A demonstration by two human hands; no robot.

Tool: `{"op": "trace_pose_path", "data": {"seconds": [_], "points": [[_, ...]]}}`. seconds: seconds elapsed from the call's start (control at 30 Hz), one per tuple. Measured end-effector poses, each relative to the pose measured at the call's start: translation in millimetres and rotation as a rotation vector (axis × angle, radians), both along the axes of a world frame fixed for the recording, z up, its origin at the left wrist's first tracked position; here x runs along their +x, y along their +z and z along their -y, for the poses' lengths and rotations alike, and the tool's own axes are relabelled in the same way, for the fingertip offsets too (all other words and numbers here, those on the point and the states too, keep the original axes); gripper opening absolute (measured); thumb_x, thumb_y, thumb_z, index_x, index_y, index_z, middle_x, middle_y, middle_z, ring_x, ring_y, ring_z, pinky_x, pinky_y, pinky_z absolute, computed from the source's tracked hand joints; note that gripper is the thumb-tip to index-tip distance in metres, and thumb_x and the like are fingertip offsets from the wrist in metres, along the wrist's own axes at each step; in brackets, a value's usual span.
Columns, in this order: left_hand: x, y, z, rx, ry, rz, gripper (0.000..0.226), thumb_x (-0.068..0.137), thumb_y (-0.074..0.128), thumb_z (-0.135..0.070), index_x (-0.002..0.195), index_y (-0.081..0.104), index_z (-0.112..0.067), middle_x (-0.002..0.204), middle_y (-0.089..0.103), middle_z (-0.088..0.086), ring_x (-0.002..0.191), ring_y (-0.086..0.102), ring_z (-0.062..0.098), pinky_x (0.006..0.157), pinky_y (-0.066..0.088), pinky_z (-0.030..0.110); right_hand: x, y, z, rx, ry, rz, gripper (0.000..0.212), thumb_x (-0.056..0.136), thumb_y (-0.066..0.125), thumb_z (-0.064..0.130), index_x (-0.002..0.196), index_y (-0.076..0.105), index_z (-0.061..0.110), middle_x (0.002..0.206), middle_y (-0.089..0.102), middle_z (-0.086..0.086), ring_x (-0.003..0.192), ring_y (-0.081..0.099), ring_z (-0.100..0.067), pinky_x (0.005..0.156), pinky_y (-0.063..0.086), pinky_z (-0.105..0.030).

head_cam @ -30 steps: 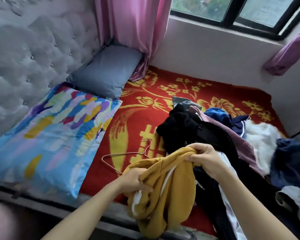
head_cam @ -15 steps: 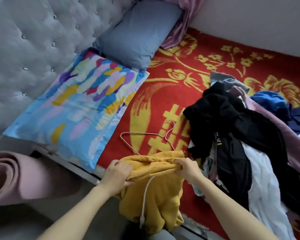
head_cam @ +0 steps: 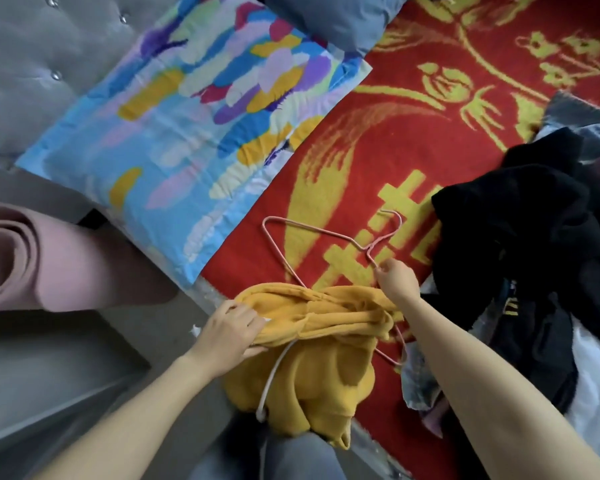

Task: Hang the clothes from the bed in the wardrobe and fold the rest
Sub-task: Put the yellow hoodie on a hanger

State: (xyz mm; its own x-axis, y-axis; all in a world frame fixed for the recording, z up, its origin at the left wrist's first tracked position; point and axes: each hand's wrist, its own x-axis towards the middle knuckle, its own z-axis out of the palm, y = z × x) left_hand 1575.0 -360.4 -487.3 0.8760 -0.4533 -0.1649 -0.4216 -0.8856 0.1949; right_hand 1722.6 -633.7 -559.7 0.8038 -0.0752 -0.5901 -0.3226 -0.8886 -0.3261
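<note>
A mustard-yellow hooded sweatshirt (head_cam: 326, 344) with a white drawstring hangs over the near edge of the bed. My left hand (head_cam: 229, 336) grips its bunched edge on the left side. My right hand (head_cam: 397, 280) pinches the wire of a thin pink hanger (head_cam: 321, 230) just below the hook. The hanger lies on the red and gold blanket (head_cam: 430, 140), its lower part tucked under the sweatshirt. To the right sits a pile of clothes (head_cam: 534, 244), mostly black, with white and denim pieces beneath.
A multicoloured pillow (head_cam: 201, 123) and a grey pillow (head_cam: 333, 19) lie at the head of the bed against a tufted grey headboard (head_cam: 42, 64). A rolled pink mat (head_cam: 49, 265) lies on the floor to the left of the bed.
My right hand has let go of the sweatshirt and taken hold of the pink hanger. The sweatshirt has come down onto the bed edge. The camera has tilted further down.
</note>
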Motion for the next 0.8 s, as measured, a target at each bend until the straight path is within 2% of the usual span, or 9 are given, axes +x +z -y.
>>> {"op": "trace_pose_path", "data": {"seconds": [0.1, 0.17, 0.27, 0.37, 0.5, 0.57, 0.63, 0.73, 0.8], "points": [[4.5, -7.9, -2.0, -0.005, 0.015, -0.033, 0.048, 0.044, 0.092, -0.041, 0.078, 0.072, -0.015, 0.069, 0.064, -0.002, 0.065, 0.065, 0.018, 0.067, 0.053, 0.025, 14.4, -26.1, -1.6, -0.086, 0.138, -0.101, 0.018, 0.092, 0.048, 0.023, 0.103, 0.055, 0.009, 0.105, 0.063, -0.011, 0.082, 0.051, -0.025, 0.061, 0.038, -0.03], [4.5, -12.0, -3.4, -0.005, 0.018, -0.049, 0.046, 0.047, 0.091, -0.042, 0.079, 0.072, -0.015, 0.072, 0.065, -0.002, 0.069, 0.065, 0.017, 0.069, 0.053, 0.026, 17.8, -42.6, -3.3, -0.077, 0.2, -0.17, 0.041, 0.092, 0.052, 0.026, 0.129, 0.045, 0.01, 0.123, 0.057, -0.012, 0.102, 0.054, -0.029, 0.071, 0.045, -0.032], [4.5, -14.3, -7.0, 0.003, 0.033, -0.027, 0.045, 0.047, 0.09, -0.043, 0.077, 0.071, -0.015, 0.073, 0.065, -0.003, 0.069, 0.065, 0.017, 0.069, 0.051, 0.026, 15.6, -61.2, -11.4, 0.03, 0.027, -0.27, 0.073, 0.09, 0.058, 0.029, 0.148, 0.017, 0.009, 0.143, 0.039, -0.016, 0.128, 0.041, -0.035, 0.1, 0.041, -0.042], [0.5, -12.8, -7.6, 0.001, 0.055, 0.011, 0.045, 0.044, 0.091, -0.041, 0.07, 0.067, -0.014, 0.069, 0.063, -0.001, 0.065, 0.063, 0.019, 0.074, 0.04, 0.027, 16.6, -69.8, -17.7, 0.027, -0.136, -0.252, 0.069, 0.087, 0.058, 0.031, 0.144, 0.025, 0.01, 0.141, 0.04, -0.015, 0.128, 0.039, -0.035, 0.103, 0.038, -0.048], [-9.0, -11.6, -10.7, -0.012, 0.074, 0.023, 0.046, 0.042, 0.092, -0.041, 0.068, 0.066, -0.014, 0.069, 0.062, -0.001, 0.065, 0.063, 0.019, 0.074, 0.037, 0.027, 24.3, -67.7, -24.5, 0.241, -0.211, -0.27, 0.044, 0.092, 0.055, 0.038, 0.122, 0.056, 0.005, 0.099, 0.062, -0.011, 0.091, 0.057, -0.027, 0.075, 0.045, -0.033], [-12.6, -10.4, -13.9, -0.017, 0.079, 0.022, 0.046, 0.042, 0.093, -0.039, 0.068, 0.066, -0.013, 0.069, 0.062, -0.001, 0.064, 0.063, 0.019, 0.074, 0.037, 0.027, 24.4, -57.0, -30.9, 0.452, -0.252, -0.293, 0.037, 0.095, 0.05, 0.039, 0.095, 0.066, 0.007, 0.065, 0.047, -0.002, 0.059, 0.044, -0.016, 0.055, 0.037, -0.026], [-18.2, -6.8, -15.9, 0.0, 0.07, 0.022, 0.046, 0.041, 0.093, -0.039, 0.067, 0.065, -0.013, 0.068, 0.062, -0.001, 0.064, 0.063, 0.019, 0.073, 0.038, 0.027, 25.7, -39.2, -38.7, 0.568, -0.246, -0.197, 0.026, 0.095, 0.051, 0.034, 0.084, 0.065, 0.015, 0.058, 0.037, 0.003, 0.05, 0.036, -0.011, 0.047, 0.032, -0.021], [-26.9, 1.1, -16.1, 0.016, 0.029, 0.018, 0.045, 0.04, 0.093, -0.04, 0.065, 0.065, -0.015, 0.066, 0.061, -0.002, 0.063, 0.062, 0.018, 0.071, 0.04, 0.026, 37.2, 7.9, -45.9, 0.641, -0.163, 0.127, 0.011, 0.093, 0.056, 0.026, 0.095, 0.066, 0.021, 0.057, 0.049, 0.014, 0.038, 0.042, 0.003, 0.037, 0.028, -0.009], [-31.0, 11.0, -13.4, 0.022, -0.009, 0.022, 0.044, 0.039, 0.093, -0.04, 0.064, 0.065, -0.016, 0.065, 0.061, -0.003, 0.061, 0.061, 0.016, 0.069, 0.044, 0.026, 46.9, 52.2, -42.9, 0.654, -0.087, 0.326, 0.016, 0.093, 0.057, 0.02, 0.081, 0.066, 0.023, 0.062, 0.056, 0.017, 0.043, 0.042, 0.007, 0.044, 0.029, -0.009]]}}
